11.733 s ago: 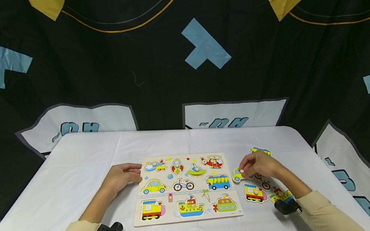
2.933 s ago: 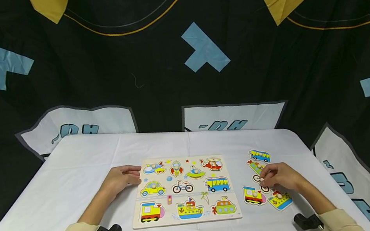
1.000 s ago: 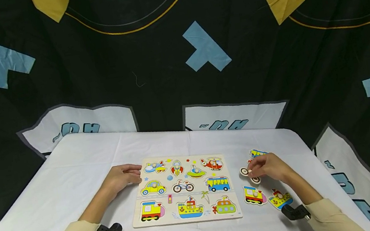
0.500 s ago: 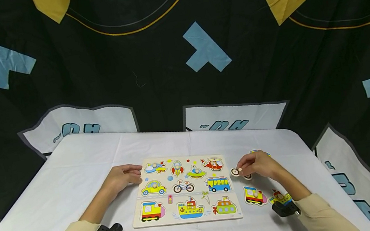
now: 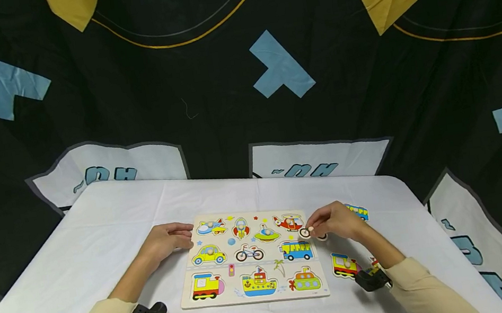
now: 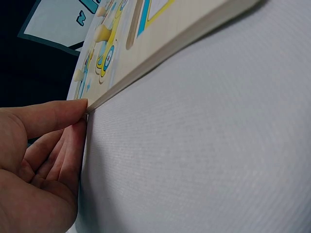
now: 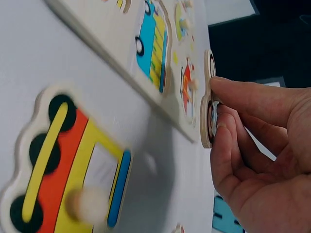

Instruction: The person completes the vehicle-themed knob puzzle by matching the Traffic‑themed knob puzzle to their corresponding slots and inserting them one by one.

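A wooden peg puzzle board (image 5: 233, 291) lies flat on the white cloth. My left hand (image 5: 166, 241) is at its left edge; in the left wrist view the thumb (image 6: 63, 112) touches that edge. Over the board's upper right side, my right hand (image 5: 337, 221) pinches a bicycle puzzle piece (image 5: 304, 233) between thumb and fingers. The right wrist view has this piece (image 7: 206, 124) edge-on, partly behind the fingers. Knobbed car (image 5: 203, 258), plane, rocket, saucer and helicopter pieces sit in the board. A printed bicycle picture (image 5: 248, 253) shows in the middle row.
Right of the board lie a loose train piece (image 5: 343, 265), a bus piece (image 5: 357, 210) and a ship piece (image 5: 374, 266) mostly behind the wrist camera. Printed bus (image 5: 296, 250), train, ship and submarine pictures show on the board. A black curtain (image 5: 203, 93) hangs behind the table.
Earlier the right hand held the car piece, which now sits in the board. It then took hold of the bicycle piece and carried it left to the board's right edge. The left hand stayed.
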{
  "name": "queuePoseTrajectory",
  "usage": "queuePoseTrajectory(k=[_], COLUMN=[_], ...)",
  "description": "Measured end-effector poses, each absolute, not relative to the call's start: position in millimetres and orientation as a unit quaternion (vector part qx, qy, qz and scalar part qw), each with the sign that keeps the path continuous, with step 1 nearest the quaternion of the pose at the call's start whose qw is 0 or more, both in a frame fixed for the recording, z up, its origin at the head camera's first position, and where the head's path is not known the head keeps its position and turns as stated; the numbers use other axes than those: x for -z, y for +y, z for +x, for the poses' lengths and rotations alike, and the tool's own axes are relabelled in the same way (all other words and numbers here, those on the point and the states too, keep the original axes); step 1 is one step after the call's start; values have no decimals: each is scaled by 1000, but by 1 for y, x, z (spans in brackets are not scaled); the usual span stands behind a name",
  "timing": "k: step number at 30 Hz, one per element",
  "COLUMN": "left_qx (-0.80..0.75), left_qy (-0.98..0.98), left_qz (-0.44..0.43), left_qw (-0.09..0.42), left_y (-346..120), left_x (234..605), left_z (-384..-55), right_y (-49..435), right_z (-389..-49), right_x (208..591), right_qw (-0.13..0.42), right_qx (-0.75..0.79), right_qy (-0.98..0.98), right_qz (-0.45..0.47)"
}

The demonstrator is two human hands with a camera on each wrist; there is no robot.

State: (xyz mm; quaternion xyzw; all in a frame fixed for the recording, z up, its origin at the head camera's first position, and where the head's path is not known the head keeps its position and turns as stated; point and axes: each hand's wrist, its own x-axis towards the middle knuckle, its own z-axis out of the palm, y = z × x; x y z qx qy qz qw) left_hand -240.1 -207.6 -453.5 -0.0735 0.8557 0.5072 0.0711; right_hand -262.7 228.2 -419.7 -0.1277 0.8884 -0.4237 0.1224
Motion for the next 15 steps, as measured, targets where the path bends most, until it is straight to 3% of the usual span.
queuePoseTrajectory(k=[15], left_qx=[-507], left_qy=[856], left_qz=[-74], left_qw=[66], left_y=[-207], left_x=[457], left_z=[-241], right_y=[177], right_z=[-266], right_x=[418], right_qw=[129], right_qx=[409], right_qy=[892], right_qz=[-145])
